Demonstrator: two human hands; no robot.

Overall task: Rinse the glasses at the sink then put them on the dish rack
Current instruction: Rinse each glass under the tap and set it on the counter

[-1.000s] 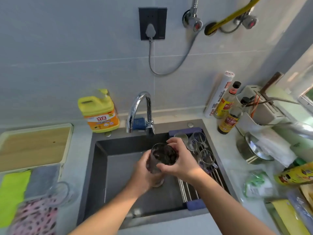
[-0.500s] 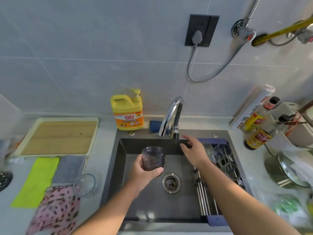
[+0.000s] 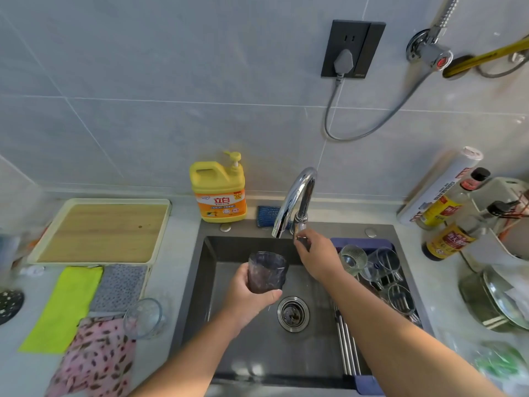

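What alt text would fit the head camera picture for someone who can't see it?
Over a dark sink, the person's left hand holds a dark tinted glass upright while the right hand pinches the faucet lever. Several clear glasses lie on the dish rack at the sink's right side.

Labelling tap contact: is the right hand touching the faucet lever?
Touching. The head view shows the right hand pinching the faucet lever with its fingertips, no gap visible. The left hand holds the glass.
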